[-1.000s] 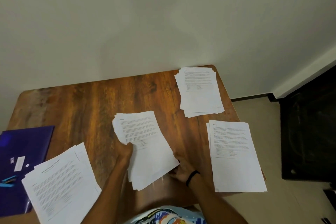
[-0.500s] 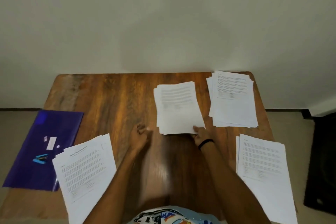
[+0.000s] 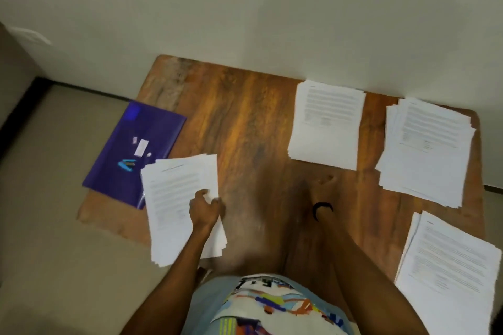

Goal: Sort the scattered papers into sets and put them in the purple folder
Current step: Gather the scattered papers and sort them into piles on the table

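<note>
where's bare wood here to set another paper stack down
The widest bare wood is the centre strip of the brown wooden table, bordered by the purple plastic folder and left white paper stack on one side, the middle-back white stack on the other. The back left corner is bare. Crowded on the right: far-right stack and near-right stack, narrow gaps.

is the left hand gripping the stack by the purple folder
Yes, the left hand grips the right edge of the paper stack beside the purple folder.
</note>
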The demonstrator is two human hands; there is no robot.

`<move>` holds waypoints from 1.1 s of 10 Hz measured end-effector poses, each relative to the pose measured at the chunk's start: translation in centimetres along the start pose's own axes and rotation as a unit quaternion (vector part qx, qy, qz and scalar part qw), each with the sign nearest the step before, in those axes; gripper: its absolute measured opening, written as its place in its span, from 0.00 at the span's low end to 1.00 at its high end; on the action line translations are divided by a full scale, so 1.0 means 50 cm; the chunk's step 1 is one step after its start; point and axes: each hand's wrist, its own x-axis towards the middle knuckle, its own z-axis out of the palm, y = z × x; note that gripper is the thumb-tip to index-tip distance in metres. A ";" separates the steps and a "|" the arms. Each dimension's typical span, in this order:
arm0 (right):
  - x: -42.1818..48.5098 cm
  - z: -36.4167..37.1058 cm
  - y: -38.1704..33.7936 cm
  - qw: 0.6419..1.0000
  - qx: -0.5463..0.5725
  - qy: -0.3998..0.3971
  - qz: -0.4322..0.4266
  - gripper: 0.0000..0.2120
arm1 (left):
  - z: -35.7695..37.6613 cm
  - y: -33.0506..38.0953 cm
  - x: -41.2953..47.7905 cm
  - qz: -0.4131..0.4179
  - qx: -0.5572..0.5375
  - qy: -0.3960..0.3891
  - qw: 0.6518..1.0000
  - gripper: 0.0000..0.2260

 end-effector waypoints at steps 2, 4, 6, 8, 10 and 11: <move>0.143 0.130 0.160 0.814 -0.459 0.352 0.056 0.13 | -0.121 -0.102 0.067 -0.146 0.059 0.082 0.984 0.39; 0.226 0.258 0.228 0.809 -0.536 0.222 0.094 0.06 | -0.184 -0.172 0.102 -0.210 0.061 0.016 0.976 0.45; 0.246 0.276 0.255 0.841 -0.495 0.212 0.054 0.14 | -0.179 -0.181 0.104 -0.181 -0.001 -0.033 0.983 0.33; 0.239 0.251 0.272 0.857 -0.464 0.220 0.045 0.20 | -0.169 -0.164 0.081 -0.081 -0.182 -0.097 0.975 0.18; 0.212 0.226 0.256 0.886 -0.360 0.290 0.043 0.23 | -0.189 -0.149 0.079 0.026 -0.147 -0.167 0.975 0.24; 0.200 0.213 0.238 0.902 -0.286 0.323 0.023 0.36 | -0.194 -0.142 0.089 0.061 -0.123 -0.181 0.974 0.24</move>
